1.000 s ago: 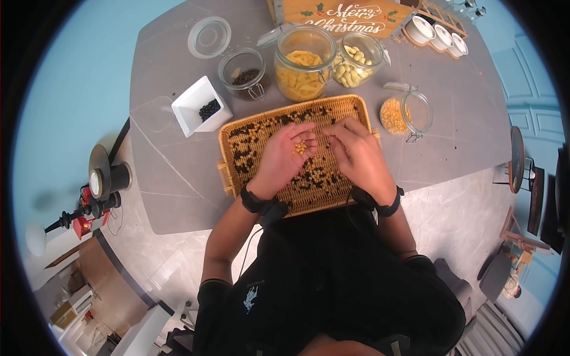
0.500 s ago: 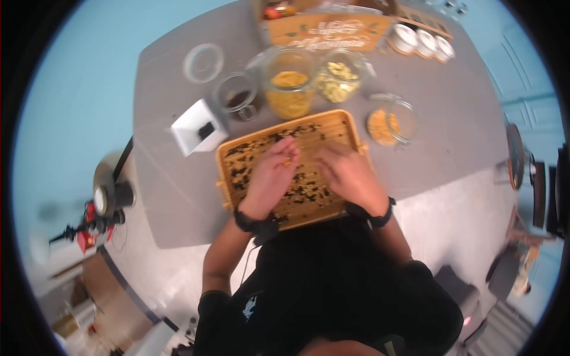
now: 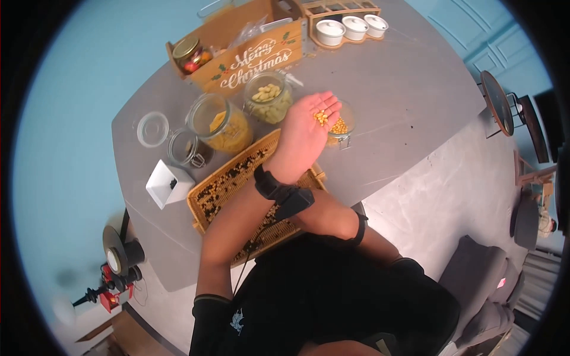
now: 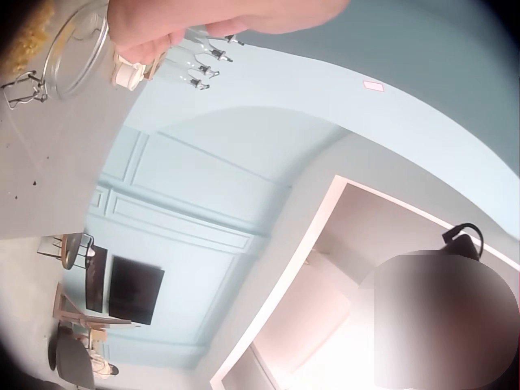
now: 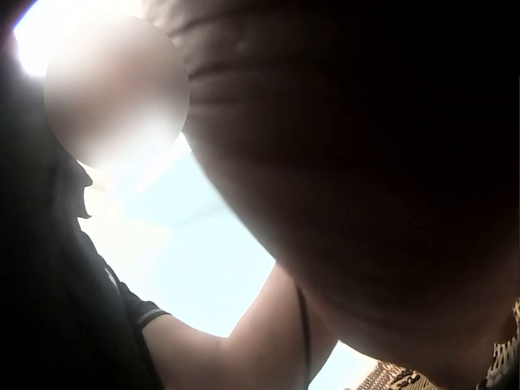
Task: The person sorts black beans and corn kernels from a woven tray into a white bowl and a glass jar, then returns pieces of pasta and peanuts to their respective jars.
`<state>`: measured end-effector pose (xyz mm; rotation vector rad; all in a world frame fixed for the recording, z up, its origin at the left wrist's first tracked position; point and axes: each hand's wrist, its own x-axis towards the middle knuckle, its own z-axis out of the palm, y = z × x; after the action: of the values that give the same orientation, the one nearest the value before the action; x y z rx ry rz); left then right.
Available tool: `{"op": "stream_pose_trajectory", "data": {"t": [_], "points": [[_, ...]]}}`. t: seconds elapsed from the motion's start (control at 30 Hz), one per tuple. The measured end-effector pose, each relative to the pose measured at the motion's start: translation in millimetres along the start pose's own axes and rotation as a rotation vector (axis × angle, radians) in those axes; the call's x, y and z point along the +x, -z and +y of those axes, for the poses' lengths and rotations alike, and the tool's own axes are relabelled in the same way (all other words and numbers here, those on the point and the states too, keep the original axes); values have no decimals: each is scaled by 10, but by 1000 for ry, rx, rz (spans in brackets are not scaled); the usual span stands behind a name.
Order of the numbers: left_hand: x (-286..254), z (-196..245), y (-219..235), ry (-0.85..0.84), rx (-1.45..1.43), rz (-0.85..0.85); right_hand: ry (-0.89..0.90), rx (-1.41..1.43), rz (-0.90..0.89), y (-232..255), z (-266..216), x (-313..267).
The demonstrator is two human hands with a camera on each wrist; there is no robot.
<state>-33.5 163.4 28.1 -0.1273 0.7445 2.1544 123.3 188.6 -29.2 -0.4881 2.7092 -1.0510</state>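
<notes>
My left hand (image 3: pixel 301 137) lies palm up, fingers loosely extended, with several yellow kernels (image 3: pixel 321 117) in it. It is over the near-left side of an open glass jar of similar kernels (image 3: pixel 340 127), partly covering it. The left wrist view shows the same hand (image 4: pixel 219 15) along its top edge. Below is a wicker basket (image 3: pixel 191 206) scattered with black and yellow pieces. My right forearm (image 3: pixel 332 218) passes beneath the left one, over the basket; the left arm hides the right hand in the head view. Dark, close skin fills much of the right wrist view, its finger pose unreadable.
Jars of peanuts (image 3: pixel 270 107), yellow pasta (image 3: pixel 234 137) and dark pieces (image 3: pixel 200 155) stand behind the basket. A white square dish (image 3: pixel 160 184) sits left. Farther back are a "Merry Christmas" wooden box (image 3: pixel 234 74) and white lidded pots (image 3: pixel 330 32).
My left hand has moved from above the basket to the right, by the kernel jar, crossing over my right arm. My right hand has gone under the left forearm. The head view has turned.
</notes>
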Motion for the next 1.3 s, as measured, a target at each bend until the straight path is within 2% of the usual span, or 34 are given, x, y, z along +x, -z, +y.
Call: {"op": "stream_pose_trajectory", "data": {"t": [0.1, 0.2, 0.4, 0.5, 0.57, 0.63, 0.97, 1.03, 1.13, 1.23, 1.3], "points": [[195, -79, -77, 20, 91, -1, -69, -72, -67, 76, 5, -138], [251, -112, -74, 17, 203, -25, -29, -42, 43, 116, 48, -266], [299, -246, -23, 3, 350, -64, -45, -23, -10, 280, 81, -342], [304, -287, 26, -27, 416, -96, 4, -60, 65, 184, 176, -348], [274, -298, 3, -36, 444, -106, -8, -39, 41, 202, 185, -344], [205, -292, -105, -28, 481, -103, -21, -27, 35, 209, 174, -344], [7, -157, 3, 111, 582, -161, -34, -66, 21, 232, 115, -317], [-75, -95, -3, 121, 557, -129, -57, -67, -29, 216, 124, -277], [-211, 190, 114, 53, 460, -342, -94, -48, -107, 183, 136, -199], [-628, 608, 270, -85, 348, -386, -90, 36, -95, 133, 195, -89], [-877, 786, 498, -131, 251, -239, -104, 75, -87, 59, 281, 7]]}}
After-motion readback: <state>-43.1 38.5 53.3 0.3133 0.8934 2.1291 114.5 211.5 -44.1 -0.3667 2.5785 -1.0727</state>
